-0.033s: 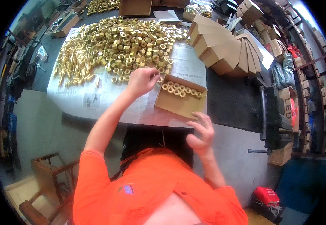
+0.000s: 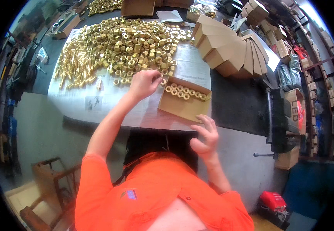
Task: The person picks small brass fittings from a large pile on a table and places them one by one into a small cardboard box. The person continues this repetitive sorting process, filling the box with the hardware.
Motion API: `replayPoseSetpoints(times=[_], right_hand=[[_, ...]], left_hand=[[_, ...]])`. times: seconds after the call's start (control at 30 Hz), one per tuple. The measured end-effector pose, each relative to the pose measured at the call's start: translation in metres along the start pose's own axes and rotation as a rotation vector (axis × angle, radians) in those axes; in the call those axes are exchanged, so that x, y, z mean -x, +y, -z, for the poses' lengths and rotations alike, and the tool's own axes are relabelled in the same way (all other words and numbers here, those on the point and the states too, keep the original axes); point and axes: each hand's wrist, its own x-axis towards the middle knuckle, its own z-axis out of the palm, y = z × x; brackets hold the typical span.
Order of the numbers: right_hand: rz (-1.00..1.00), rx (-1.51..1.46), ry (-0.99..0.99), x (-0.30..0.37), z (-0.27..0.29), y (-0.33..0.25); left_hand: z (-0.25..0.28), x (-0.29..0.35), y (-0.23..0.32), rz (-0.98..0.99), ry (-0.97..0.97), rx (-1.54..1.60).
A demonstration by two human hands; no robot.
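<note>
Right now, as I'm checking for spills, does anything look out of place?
Nothing clearly does. The big heap of brass nuts looks loose but rests on the paper, and those in the open box sit in rows.

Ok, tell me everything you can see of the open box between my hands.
It's a shallow, rectangular box of what looks like tan cardboard, open-topped and sitting upright, slightly askew, on the printed paper. Gold-coloured nuts stand in two rows toward its far side; its nearer floor is bare. Your left hand is by its far left corner. Your right fingertips are at its near right corner; whether they touch is unclear.
</note>
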Motion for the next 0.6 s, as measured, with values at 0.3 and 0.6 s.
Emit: replayPoseSetpoints(times=[0.3,0.6], right_hand=[[0.062,0.085,-0.040,0.002,-0.011,0.006],[0.069,0.074,-0.058,0.000,-0.008,0.006]], left_hand=[[-0.014,0.013,-0.004,-0.141,-0.068,-0.258],[-0.019,0.009,-0.003,-0.173,-0.031,-0.273]])
